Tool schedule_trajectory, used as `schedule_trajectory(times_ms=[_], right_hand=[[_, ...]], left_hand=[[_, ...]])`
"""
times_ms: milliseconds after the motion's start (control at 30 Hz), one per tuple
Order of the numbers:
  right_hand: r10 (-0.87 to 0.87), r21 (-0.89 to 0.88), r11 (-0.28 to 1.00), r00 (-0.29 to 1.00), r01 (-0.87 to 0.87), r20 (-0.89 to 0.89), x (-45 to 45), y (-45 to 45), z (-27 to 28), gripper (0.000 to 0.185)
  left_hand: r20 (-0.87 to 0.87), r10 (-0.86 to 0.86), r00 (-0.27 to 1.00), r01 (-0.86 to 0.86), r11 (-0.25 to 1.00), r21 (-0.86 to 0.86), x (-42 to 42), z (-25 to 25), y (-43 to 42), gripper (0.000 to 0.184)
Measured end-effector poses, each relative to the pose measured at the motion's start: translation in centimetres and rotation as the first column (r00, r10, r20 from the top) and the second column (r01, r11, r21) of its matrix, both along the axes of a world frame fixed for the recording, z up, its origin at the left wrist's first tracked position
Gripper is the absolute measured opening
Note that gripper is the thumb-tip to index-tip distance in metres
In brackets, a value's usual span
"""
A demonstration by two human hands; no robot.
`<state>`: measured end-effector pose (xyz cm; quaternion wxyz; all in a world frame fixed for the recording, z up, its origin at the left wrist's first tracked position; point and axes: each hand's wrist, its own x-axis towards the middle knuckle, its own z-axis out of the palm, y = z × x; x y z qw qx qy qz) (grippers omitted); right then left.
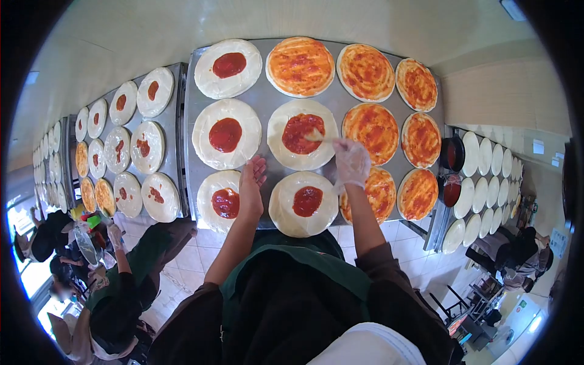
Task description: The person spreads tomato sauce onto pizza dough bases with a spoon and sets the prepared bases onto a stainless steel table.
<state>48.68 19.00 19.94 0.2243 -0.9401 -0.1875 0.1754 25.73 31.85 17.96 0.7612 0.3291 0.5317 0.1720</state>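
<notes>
Sauce seems mid-spread, right hand gripping a spoon, left hand empty with fingers extended, the dough apparently needing outward strokes next.

Gloved right hand holds spoon over sauce; left hand near dough.

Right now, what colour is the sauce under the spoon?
The sauce is red; it shows in the head view.

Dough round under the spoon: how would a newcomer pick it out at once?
On the large central metal table, find the middle of three rows. The dough round is second from the left. It alone has the spoon over its sauce, held in the gloved right hand.
</notes>
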Motion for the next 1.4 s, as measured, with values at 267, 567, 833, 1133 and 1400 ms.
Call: schedule_trajectory(times_ms=[267,567,833,1133,1400], right_hand=[[0.045,-0.022,0.999,0.999,-0.045,0.028,-0.8,-1.1,0.4,0.026],[0.195,0.059,0.98,0.978,-0.191,-0.074,-3.4,0.6,0.3,0.024],[0.024,0.082,0.996,1.0,-0.024,0.001,1.3,2.4,-0.6,0.025],[-0.002,-0.027,1.0,1.0,0.003,0.026,1.3,-0.9,0.6,0.023],[0.039,0.023,0.999,0.997,-0.038,-0.074,-0.6,1.2,0.7,0.022]], left_hand=[[0.025,0.029,0.999,-0.032,0.993,0.113,0.0,0.8,-0.4,0.052],[0.031,0.025,0.999,-0.029,0.993,0.116,0.9,1.6,-0.7,0.047],[0.025,0.056,0.998,-0.058,0.993,0.105,0.6,0.9,-0.7,0.044],[0.0,0.073,0.997,-0.073,0.994,0.086,0.2,0.1,-0.6,0.045],[0.001,0.04,0.999,-0.04,0.994,0.106,0.8,0.5,-0.6,0.047]])
